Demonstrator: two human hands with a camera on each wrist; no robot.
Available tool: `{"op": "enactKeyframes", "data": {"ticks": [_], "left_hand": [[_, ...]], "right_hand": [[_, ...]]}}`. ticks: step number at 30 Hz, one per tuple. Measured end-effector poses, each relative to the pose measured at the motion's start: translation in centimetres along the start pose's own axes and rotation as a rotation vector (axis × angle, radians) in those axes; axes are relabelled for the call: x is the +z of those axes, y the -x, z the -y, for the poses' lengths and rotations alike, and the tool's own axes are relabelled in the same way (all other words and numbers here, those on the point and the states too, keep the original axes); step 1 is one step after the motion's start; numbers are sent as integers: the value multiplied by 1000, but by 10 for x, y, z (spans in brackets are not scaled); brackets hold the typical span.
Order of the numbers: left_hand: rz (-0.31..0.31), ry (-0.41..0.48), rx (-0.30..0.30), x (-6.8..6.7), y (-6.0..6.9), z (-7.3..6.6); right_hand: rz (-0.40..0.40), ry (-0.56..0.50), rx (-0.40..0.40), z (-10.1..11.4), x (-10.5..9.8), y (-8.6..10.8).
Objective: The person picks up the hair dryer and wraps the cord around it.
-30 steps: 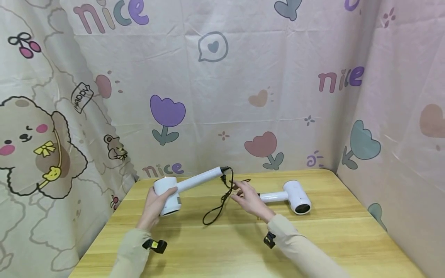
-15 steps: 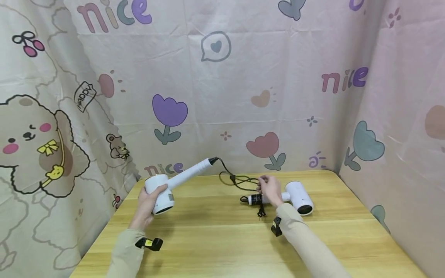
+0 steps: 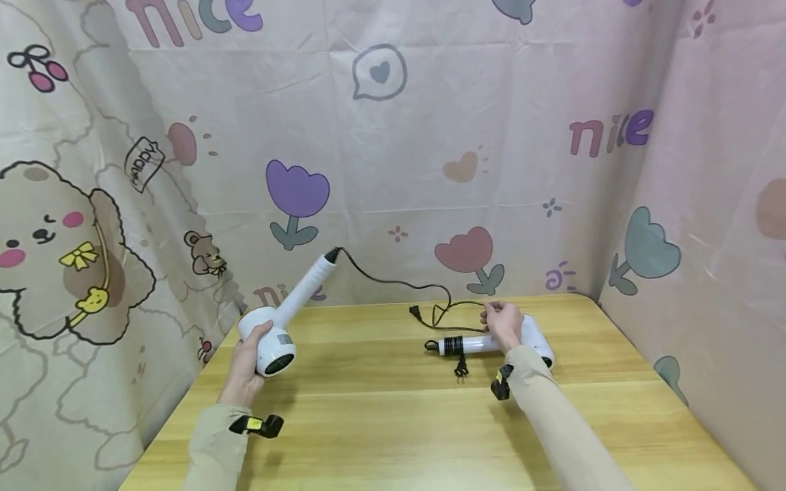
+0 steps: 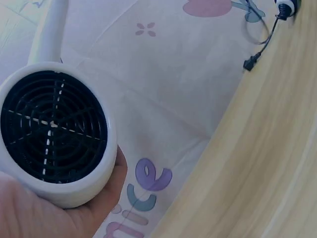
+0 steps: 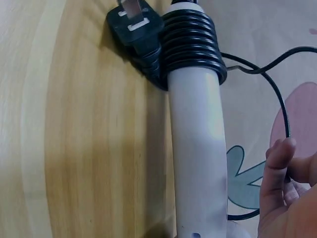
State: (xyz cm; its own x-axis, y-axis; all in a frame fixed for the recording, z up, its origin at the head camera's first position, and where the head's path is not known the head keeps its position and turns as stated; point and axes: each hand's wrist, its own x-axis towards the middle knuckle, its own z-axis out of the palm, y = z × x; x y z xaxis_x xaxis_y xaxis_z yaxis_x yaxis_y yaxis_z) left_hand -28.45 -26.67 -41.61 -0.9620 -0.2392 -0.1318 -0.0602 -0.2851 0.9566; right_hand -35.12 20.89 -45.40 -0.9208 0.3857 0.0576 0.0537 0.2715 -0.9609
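In the head view my left hand (image 3: 242,375) grips a white hair dryer (image 3: 301,293) by its round head, off the table, the handle slanting up to the right. Its dark grille (image 4: 54,126) faces the left wrist camera. From the handle's tip a black cord (image 3: 393,281) runs across to my right hand (image 3: 505,324), which pinches it between thumb and fingers. That cord's plug (image 3: 415,311) dangles left of the right hand. Below this hand lies a second white hair dryer (image 3: 479,344), its own cord (image 5: 193,44) wound in tight coils round the handle.
The second dryer's plug (image 3: 461,368) lies on the wooden table (image 3: 368,423) in front of its handle. A printed curtain (image 3: 393,150) hangs behind the table and along both sides. A small black camera (image 3: 258,425) sits on each wrist.
My right hand has moved right and taken hold of the cord, drawing the tangled loop out longer. The held hair dryer has shifted left, with its handle tilted more steeply upward.
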Motion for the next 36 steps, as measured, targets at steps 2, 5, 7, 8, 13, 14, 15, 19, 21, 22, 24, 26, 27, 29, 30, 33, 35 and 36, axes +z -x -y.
{"op": "enactKeyframes", "data": {"ticks": [2, 5, 7, 8, 13, 14, 15, 19, 21, 22, 24, 26, 27, 29, 30, 33, 35, 36], "left_hand": [[-7, -51, 11, 1, 1, 1], [-5, -173, 42, 8, 4, 4], [0, -222, 64, 15, 5, 6], [-2, -246, 75, 18, 5, 7], [-13, -356, 117, 34, 6, 12], [-13, -367, 122, 37, 6, 13], [-9, -367, 124, 40, 6, 14], [4, -338, 130, 52, 4, 18], [17, -327, 131, 59, 4, 20], [23, -323, 131, 62, 4, 21], [36, -319, 132, 69, 5, 24], [50, -323, 134, 75, 6, 27], [56, -331, 135, 78, 7, 29], [72, -346, 134, 82, 8, 32], [84, -359, 133, 83, 9, 34], [119, -384, 129, 87, 10, 38], [136, -385, 132, 88, 10, 39], [139, -390, 134, 88, 10, 40]], "right_hand": [[35, -5, -14, 1, 2, 2], [106, -15, -49, 5, 7, 5], [144, -8, -83, 7, 10, 9], [151, 9, -99, 9, 12, 11], [197, 98, -230, 21, 21, 24], [227, 92, -256, 23, 24, 28], [272, 82, -285, 26, 27, 31], [507, 85, -418, 39, 39, 47], [591, 136, -504, 44, 42, 54], [621, 157, -546, 45, 44, 56], [656, 176, -604, 50, 45, 62], [673, 157, -607, 50, 46, 63], [684, 127, -589, 49, 47, 63], [684, 61, -518, 48, 47, 62], [676, 27, -469, 44, 49, 58], [631, -20, -380, 43, 47, 54], [623, 10, -361, 44, 44, 53], [623, 41, -359, 45, 43, 52]]}}
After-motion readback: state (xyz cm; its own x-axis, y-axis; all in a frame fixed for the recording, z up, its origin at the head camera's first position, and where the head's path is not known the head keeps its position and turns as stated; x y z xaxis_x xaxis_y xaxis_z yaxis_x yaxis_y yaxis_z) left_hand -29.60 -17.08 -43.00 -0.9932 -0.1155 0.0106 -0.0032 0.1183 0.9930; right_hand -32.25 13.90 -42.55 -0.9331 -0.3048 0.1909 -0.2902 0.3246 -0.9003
